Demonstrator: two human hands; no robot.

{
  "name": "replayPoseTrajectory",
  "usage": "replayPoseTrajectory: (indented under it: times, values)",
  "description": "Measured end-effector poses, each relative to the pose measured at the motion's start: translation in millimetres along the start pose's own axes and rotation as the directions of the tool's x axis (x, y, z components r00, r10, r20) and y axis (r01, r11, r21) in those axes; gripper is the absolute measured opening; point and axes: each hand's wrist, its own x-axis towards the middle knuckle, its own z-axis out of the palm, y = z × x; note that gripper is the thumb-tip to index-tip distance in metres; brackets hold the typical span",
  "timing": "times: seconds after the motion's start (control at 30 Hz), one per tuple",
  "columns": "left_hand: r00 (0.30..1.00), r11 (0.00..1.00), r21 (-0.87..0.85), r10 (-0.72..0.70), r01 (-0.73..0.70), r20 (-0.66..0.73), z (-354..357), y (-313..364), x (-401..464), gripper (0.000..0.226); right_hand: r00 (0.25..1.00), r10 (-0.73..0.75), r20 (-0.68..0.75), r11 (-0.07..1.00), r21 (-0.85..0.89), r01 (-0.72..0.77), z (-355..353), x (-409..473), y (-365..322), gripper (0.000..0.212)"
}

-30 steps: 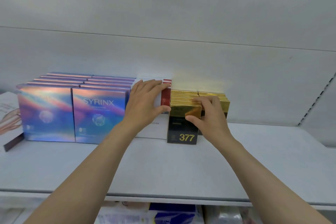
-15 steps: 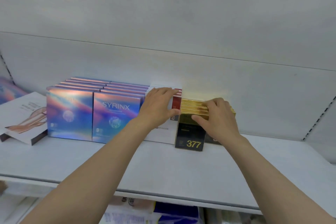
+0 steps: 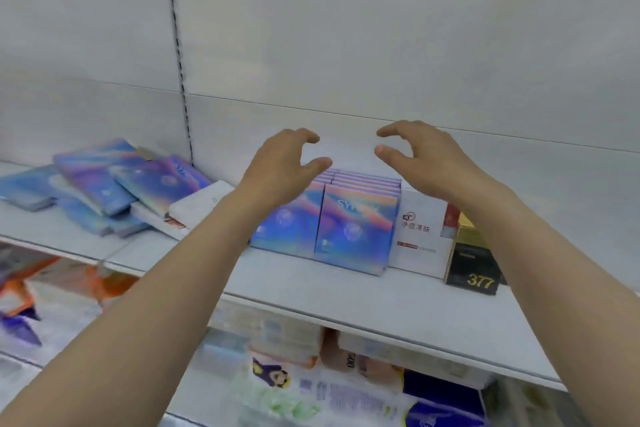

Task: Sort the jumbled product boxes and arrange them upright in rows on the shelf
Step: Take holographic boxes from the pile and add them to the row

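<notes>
Both hands up mid-frame, clear of the boxes: left hand (image 3: 282, 163) and right hand (image 3: 420, 158) loosely curled, holding nothing. Iridescent boxes (image 3: 355, 232) upright in rows at centre of the shelf (image 3: 346, 291), faces forward; white box (image 3: 420, 236) and black-gold box (image 3: 472, 269) upright to their right. Jumbled pile (image 3: 114, 184) at left, flat and tilted, long axes mixed.

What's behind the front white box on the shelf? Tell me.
Behind the white box a red-and-white box shows at its right. The right hand and forearm cover the row's top, so its depth is hidden.
</notes>
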Motion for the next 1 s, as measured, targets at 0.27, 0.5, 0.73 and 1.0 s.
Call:
replayPoseTrajectory:
  times: [0.27,0.5,0.73,1.0]
  values:
    - [0.986,0.985,-0.073,-0.159,0.156,-0.047,-145,-141,-122,0.043,0.997,-0.073,0.039,0.970,0.235,0.062,102,-31,-200,0.040]
    - [0.956,0.950,-0.113,-0.292,0.290,-0.006,-199,-245,-210,0.043,0.985,-0.102,0.139,0.911,0.411,0.036,205,-59,-315,0.038]
    - [0.925,0.918,-0.139,-0.379,0.372,-0.025,-231,-337,-220,0.042,0.957,-0.154,0.247,0.914,0.403,0.043,282,-25,-384,0.042]
    - [0.910,0.910,-0.119,-0.407,0.398,-0.071,-248,-460,-157,0.040,0.981,-0.123,0.152,0.913,0.405,0.052,360,107,-425,0.040]
